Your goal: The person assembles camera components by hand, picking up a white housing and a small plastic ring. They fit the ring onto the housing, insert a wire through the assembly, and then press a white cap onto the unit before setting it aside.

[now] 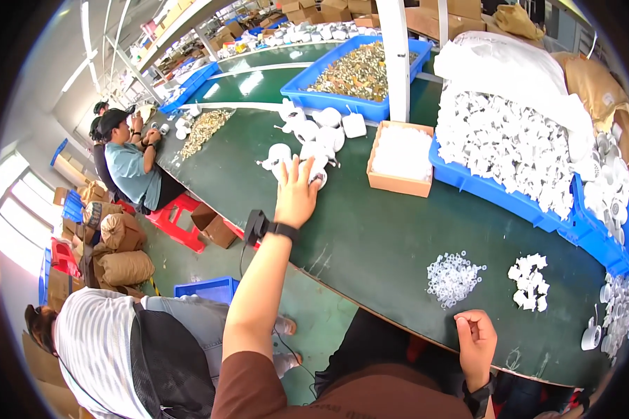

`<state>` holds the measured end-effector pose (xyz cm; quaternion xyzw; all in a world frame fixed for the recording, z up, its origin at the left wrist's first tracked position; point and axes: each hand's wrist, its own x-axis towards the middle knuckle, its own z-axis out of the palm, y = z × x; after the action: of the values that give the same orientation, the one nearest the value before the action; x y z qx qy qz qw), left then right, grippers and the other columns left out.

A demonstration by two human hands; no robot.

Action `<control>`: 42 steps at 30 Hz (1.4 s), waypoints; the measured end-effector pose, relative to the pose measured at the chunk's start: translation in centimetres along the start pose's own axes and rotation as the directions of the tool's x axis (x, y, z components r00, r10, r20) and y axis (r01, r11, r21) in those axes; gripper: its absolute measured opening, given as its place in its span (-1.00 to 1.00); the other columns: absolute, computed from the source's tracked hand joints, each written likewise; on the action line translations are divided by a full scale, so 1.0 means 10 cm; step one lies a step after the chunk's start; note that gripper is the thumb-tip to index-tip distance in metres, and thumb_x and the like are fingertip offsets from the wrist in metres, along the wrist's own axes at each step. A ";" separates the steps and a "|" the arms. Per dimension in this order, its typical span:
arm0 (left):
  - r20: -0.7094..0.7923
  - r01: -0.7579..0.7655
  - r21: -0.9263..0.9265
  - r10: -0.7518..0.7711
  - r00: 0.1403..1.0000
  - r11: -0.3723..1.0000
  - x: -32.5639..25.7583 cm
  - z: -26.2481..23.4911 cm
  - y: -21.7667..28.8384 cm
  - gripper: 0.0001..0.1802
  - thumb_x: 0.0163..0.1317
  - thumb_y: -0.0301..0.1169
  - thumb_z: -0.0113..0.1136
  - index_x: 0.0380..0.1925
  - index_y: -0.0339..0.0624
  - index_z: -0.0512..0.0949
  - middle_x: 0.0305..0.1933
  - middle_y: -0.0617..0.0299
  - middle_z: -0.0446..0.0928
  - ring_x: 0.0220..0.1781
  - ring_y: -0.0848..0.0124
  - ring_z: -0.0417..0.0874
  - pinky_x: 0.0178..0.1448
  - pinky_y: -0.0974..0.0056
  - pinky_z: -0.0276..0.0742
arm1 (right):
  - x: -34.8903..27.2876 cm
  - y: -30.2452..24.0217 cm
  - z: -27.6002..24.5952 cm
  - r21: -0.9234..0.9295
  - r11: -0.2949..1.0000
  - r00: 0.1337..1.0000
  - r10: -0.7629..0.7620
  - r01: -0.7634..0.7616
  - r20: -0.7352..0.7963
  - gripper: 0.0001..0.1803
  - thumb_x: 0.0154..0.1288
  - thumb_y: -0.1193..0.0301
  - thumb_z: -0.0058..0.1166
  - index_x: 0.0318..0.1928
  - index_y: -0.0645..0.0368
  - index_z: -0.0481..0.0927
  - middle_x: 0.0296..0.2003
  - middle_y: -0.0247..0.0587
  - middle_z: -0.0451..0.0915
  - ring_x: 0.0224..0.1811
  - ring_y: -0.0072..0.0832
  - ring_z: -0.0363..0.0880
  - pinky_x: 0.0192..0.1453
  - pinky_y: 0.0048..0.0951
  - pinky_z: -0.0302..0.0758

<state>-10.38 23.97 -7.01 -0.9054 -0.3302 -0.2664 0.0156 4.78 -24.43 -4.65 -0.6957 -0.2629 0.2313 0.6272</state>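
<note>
Apparently left hand touching white round parts; grip unclear.

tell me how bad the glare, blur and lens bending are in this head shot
Head view: strong fisheye bending curves the dark green table edge and leaves black corners; glare whitens the heap of white plastic parts in the blue bin; the outstretched left hand looks slightly soft; the closed right hand is sharper.

Head camera looks down over green table.
</note>
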 end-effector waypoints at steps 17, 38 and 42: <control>0.211 -0.125 -0.465 0.247 0.946 0.877 -0.82 -0.86 1.88 -0.40 0.23 -0.47 0.35 0.31 -0.22 0.48 0.44 -0.14 0.34 0.46 -0.08 0.29 0.52 -0.04 0.20 | -0.09 -0.05 -1.30 -0.569 0.821 0.804 -0.375 0.056 -0.462 -0.96 0.43 0.57 0.19 -0.17 0.30 0.61 -0.23 -0.18 0.62 -0.13 -0.45 0.61 0.03 -0.48 0.52; 0.157 -0.193 -0.836 0.562 0.812 0.514 -1.49 -0.73 2.71 -0.79 0.34 -0.40 0.29 -0.04 -0.06 0.69 -0.05 0.24 0.71 0.03 0.23 0.67 0.13 0.13 0.47 | -0.38 -0.46 -1.60 -0.059 0.998 0.954 -0.015 -0.003 -0.299 -0.36 0.38 0.31 0.24 0.39 0.21 0.37 0.27 -0.23 0.44 0.20 -0.46 0.48 0.25 -0.43 0.44; 0.208 0.000 -0.939 0.566 0.798 0.345 -1.57 -0.78 2.82 -0.61 0.41 -0.35 0.24 0.20 -0.19 0.56 0.11 0.07 0.62 0.19 0.09 0.59 0.32 0.05 0.42 | -0.35 -0.20 -0.92 0.071 0.997 0.993 0.020 -0.029 0.117 -0.29 0.38 0.53 0.24 0.48 0.23 0.25 0.28 -0.09 0.39 0.28 -0.35 0.45 0.35 -0.35 0.40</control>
<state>-7.04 -8.95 -3.87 -0.8420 0.0485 -0.1475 -0.5166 8.02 -33.47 -1.67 -0.6610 -0.2818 0.2884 0.6328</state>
